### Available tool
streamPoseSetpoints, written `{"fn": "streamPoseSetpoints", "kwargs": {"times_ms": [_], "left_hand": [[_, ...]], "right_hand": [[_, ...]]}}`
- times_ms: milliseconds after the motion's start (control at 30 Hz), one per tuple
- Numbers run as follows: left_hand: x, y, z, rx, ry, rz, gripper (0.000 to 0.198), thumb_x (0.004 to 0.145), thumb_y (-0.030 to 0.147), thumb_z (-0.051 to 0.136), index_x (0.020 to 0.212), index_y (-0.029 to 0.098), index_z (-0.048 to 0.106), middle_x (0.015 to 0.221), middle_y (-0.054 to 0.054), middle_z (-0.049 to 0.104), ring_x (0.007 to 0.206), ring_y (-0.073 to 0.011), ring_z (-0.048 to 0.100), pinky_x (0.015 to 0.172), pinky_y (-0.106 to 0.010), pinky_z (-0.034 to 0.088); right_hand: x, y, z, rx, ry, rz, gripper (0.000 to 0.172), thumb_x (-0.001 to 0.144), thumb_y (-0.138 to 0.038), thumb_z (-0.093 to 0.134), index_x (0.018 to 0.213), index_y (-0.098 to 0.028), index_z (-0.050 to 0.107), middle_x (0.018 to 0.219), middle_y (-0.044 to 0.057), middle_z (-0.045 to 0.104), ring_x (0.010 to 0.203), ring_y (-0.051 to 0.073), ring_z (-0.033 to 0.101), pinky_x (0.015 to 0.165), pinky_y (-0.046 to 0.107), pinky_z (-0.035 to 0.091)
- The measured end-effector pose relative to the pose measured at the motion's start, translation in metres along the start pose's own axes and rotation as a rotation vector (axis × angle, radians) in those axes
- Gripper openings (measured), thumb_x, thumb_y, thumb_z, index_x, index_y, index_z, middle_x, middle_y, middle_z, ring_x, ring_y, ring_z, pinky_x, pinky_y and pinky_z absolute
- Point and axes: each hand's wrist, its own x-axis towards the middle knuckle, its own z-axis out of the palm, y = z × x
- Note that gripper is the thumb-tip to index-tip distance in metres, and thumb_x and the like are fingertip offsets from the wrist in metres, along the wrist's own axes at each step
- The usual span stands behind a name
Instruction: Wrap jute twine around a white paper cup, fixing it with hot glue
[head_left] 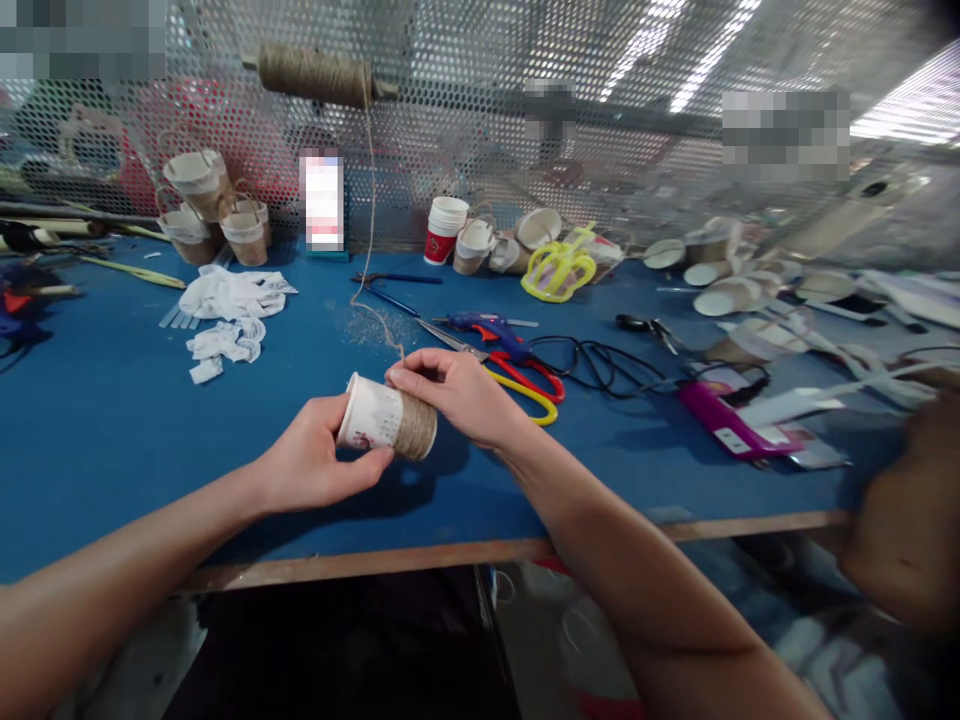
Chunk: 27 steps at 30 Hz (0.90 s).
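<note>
My left hand (319, 455) grips a white paper cup (369, 412) by its rim end, the cup tilted on its side above the blue table. Brown twine (416, 428) is wound round the base half of the cup. With thumb and fingers pinched together, my right hand (450, 390) holds the twine strand at the upper side of the winding. From there the loose strand (373, 200) runs across the table and up to a twine spool (313, 75) on a rod at the mesh panel. Scissors (517, 385) with red and yellow handles lie just beyond my right hand.
A blue glue gun (491, 328) with a black cable lies behind the scissors, near blue-handled pliers (394, 290). White lace (232, 295), twine-covered cups (244, 230) and a lit phone (324, 200) stand or lie farther back. A purple box (735, 420) lies right; part of another person shows there.
</note>
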Motion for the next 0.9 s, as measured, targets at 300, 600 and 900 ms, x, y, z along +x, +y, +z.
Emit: {"fn": "streamPoseSetpoints", "kwargs": {"times_ms": [300, 600, 900], "left_hand": [[0.0, -0.007, -0.01, 0.245, 0.09, 0.335, 0.012, 0.077, 0.014, 0.048, 0.083, 0.01, 0.058, 0.075, -0.006, 0.061, 0.061, -0.0106, 0.051, 0.057, -0.022, 0.043], [0.009, -0.013, -0.011, -0.309, 0.127, -0.146, 0.035, 0.071, 0.03, 0.064, 0.102, 0.014, 0.06, 0.094, -0.006, 0.067, 0.077, -0.0155, 0.059, 0.069, -0.024, 0.045], [0.01, -0.02, -0.007, -0.494, 0.189, -0.283, 0.031, 0.064, 0.027, 0.07, 0.091, 0.014, 0.064, 0.084, -0.004, 0.066, 0.073, -0.0128, 0.056, 0.069, -0.023, 0.042]], "right_hand": [[-0.005, -0.011, -0.024, 0.141, -0.342, 0.145, 0.034, 0.074, -0.04, 0.057, 0.1, -0.017, 0.057, 0.086, 0.002, 0.061, 0.074, 0.012, 0.058, 0.064, 0.026, 0.05], [-0.012, -0.014, -0.016, -0.248, -0.052, -0.159, 0.044, 0.065, -0.028, 0.069, 0.104, -0.015, 0.054, 0.103, 0.006, 0.059, 0.087, 0.015, 0.057, 0.08, 0.032, 0.047], [-0.012, -0.008, -0.007, -0.42, -0.057, -0.321, 0.038, 0.069, -0.027, 0.067, 0.103, -0.017, 0.052, 0.102, 0.006, 0.056, 0.089, 0.015, 0.054, 0.08, 0.033, 0.048]]}}
